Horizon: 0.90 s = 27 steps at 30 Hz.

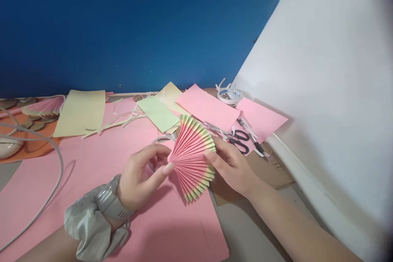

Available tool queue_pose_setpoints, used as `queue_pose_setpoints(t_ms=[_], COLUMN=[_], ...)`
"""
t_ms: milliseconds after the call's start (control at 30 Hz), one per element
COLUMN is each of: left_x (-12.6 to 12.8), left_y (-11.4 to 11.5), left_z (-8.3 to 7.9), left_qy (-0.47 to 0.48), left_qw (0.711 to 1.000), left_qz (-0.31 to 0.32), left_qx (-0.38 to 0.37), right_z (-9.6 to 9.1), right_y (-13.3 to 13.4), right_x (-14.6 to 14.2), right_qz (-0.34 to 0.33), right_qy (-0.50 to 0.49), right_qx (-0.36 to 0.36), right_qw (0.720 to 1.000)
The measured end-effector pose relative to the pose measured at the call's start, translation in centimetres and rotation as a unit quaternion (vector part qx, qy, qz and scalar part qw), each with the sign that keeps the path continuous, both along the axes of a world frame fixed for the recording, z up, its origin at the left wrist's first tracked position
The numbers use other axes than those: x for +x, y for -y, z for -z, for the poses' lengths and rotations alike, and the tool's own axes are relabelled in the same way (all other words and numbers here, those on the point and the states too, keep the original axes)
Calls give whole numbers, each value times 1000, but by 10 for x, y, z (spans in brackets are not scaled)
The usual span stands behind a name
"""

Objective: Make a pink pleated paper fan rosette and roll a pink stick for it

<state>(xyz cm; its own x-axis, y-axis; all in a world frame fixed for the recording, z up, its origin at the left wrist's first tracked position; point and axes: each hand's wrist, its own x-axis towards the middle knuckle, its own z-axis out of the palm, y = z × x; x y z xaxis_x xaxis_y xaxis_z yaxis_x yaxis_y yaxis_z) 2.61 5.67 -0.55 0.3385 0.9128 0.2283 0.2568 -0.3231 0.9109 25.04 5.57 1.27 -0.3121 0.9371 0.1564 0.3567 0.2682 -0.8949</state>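
A pleated paper fan [192,157], pink with a yellow-green outer edge, is spread in a half circle above the pink paper sheet [101,163]. My left hand [145,176] pinches the fan at its gathered point, thumb on top. At the curved outer edge, my right hand [230,161] grips the pleats with the thumb in front; its other fingers are partly hidden behind the fan. Just beyond my right hand lie scissors [241,141] with black handles and a pen [251,135]. Behind my left hand, a roll of tape [161,143] is partly covered by the fan.
Pink paper [208,106], green paper [159,112] and yellow paper [81,112] lie along the back with paper scraps. A tape roll [229,96] sits near the white wall [322,90]. At left are a cable [61,168], a mouse [9,147] and another fan [44,106].
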Motion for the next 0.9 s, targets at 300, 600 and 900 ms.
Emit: queue_pose_setpoints(t_ms=[300,600,900], left_x=[6,4,3], left_y=[-2,-3,-14], left_z=[-1,-2,8], left_qy=[28,100,229], left_qw=[994,991,953], left_qz=[15,29,-68], left_qx=[-100,-87,-188], right_z=[0,-1,-3], right_y=[-2,-2,-4], right_x=[-2,-2,-1], right_qz=[28,0,0], right_qy=[-11,1,-13], right_qx=[-28,-32,-64], right_qw=[999,999,998])
